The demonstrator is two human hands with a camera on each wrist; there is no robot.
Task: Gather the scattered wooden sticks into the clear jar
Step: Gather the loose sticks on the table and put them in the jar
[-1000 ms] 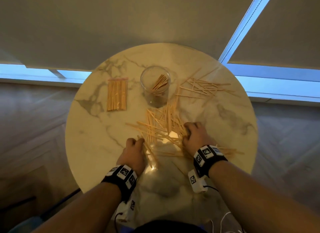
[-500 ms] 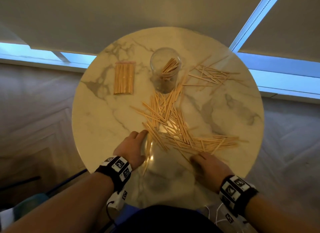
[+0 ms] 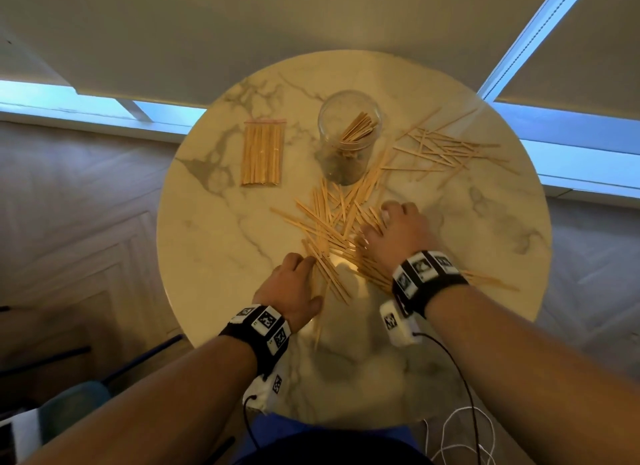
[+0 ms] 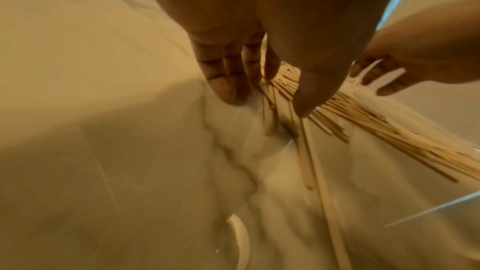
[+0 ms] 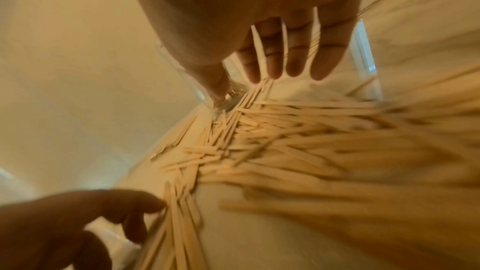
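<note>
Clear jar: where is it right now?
Head view: the clear jar stands at the table's far middle, between the bagged sticks on its left and a loose scatter on its right.

Left wrist view. The left hand (image 4: 262, 34) reaches down over a marble tabletop (image 4: 109, 151) with pale grey veining. Its fingers (image 4: 223, 81) are extended; one fingertip meets the surface, and the thumb tip sits on the near end of a heap of flat wooden sticks (image 4: 363, 118). The heap runs from under the hand toward the right edge, sticks overlapping at mixed angles. Two sticks (image 4: 309, 163) trail separately toward the camera. The right hand (image 4: 405, 63) enters at upper right, fingers spread and straight over the far side of the heap. Image is motion-blurred.
</note>
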